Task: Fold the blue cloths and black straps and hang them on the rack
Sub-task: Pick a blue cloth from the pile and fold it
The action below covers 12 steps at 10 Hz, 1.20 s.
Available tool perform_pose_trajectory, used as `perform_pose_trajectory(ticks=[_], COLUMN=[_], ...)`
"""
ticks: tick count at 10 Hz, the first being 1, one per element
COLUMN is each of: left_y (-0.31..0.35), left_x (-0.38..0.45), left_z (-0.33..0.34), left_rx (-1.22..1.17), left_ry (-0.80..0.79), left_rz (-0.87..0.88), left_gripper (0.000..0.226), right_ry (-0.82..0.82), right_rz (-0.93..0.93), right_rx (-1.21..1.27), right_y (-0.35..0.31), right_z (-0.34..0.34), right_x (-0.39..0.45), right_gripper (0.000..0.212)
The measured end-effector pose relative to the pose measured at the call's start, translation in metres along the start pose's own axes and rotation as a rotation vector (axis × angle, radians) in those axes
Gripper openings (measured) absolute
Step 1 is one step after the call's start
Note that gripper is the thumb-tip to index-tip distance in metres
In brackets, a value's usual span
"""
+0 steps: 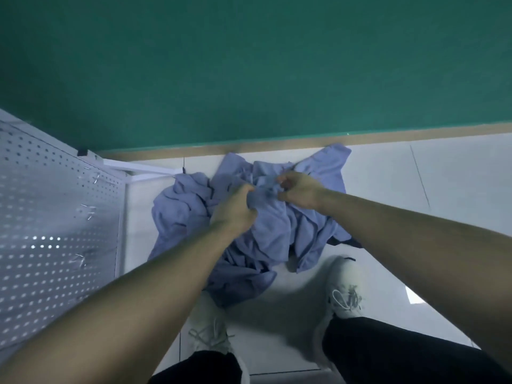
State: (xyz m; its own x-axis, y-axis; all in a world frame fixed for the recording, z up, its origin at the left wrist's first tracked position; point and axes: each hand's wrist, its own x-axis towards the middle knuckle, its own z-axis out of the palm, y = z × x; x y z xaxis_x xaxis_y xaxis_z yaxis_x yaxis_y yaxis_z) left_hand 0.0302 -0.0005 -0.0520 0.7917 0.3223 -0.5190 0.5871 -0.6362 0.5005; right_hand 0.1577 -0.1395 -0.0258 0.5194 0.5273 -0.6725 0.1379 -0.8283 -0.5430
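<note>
A pile of blue cloths point(271, 225) lies crumpled on the pale floor point(415, 184), close to the base of the green wall point(249, 65) and just right of the white perforated rack point(55, 217). Both arms reach down into the pile from above. The left hand point(235, 209) has its fingers point(249, 194) curled tight around a bunched fold of cloth near the top of the pile. The right hand point(300, 191) sits just beside it, fingers curled and pinching the same raised fold from the other side. A dark strip, possibly a black strap point(345, 241), shows at the right edge of the pile; its full shape is hidden under the cloth. Small metal hooks point(88, 210) project from the rack panel. Two light shoes point(343, 289) stand on the floor below the pile, with dark trouser legs point(388, 353) above them
</note>
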Motion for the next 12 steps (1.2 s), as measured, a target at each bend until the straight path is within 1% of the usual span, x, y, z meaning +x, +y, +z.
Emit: perform_pose_trajectory(ticks=[1,2,3,4,5,6,7,8,9,10,11,12], left_y=[-0.012,-0.015,-0.011,-0.01,-0.006,0.004,0.014,0.024,0.039,0.057,0.076,0.086], left_x=[0.009,0.01,0.008,0.005,-0.002,-0.015,-0.034,-0.058,-0.084,-0.111,-0.137,-0.154], left_z=[0.022,0.04,0.044,0.033,0.012,-0.012,-0.036,-0.053,-0.064,-0.077,-0.092,-0.102], left_rx=[-0.053,-0.012,-0.043,-0.042,0.088,0.188,0.206,0.076,-0.191,-0.38,-0.526,-0.612], left_ry=[0.043,-0.007,-0.041,-0.059,0.01,0.153,0.308,0.38,0.357,0.383,0.414,0.494], left_rz=[0.094,0.118,0.132,0.171,0.195,0.287,0.383,0.44,0.439,0.391,0.353,0.36], left_gripper=[0.045,0.067,0.069,0.061,0.03,0.021,0.022,0.018,0.023,0.031,0.026,0.028], right_ry=[-0.013,-0.05,-0.051,-0.013,-0.002,0.006,0.036,0.021,0.076,0.179,0.193,0.255], right_rz=[0.039,0.026,-0.003,-0.087,-0.166,-0.209,-0.234,-0.228,-0.248,-0.351,-0.384,-0.429], right_rx=[0.007,-0.055,-0.164,-0.103,-0.061,-0.073,-0.06,-0.082,-0.141,-0.064,0.068,0.055], right_y=[0.02,0.033,0.032,0.026,0.013,-0.006,-0.026,-0.04,-0.047,-0.057,-0.065,-0.068], right_z=[0.022,0.04,0.048,0.042,0.028,0.01,-0.007,-0.019,-0.022,-0.028,-0.037,-0.043], right_x=[0.022,0.033,0.028,0.016,-0.003,-0.028,-0.054,-0.081,-0.107,-0.137,-0.166,-0.185], right_gripper=[0.035,0.027,0.024,0.016,0.016,0.018,0.026,0.035,0.012,0.018,0.02,0.028])
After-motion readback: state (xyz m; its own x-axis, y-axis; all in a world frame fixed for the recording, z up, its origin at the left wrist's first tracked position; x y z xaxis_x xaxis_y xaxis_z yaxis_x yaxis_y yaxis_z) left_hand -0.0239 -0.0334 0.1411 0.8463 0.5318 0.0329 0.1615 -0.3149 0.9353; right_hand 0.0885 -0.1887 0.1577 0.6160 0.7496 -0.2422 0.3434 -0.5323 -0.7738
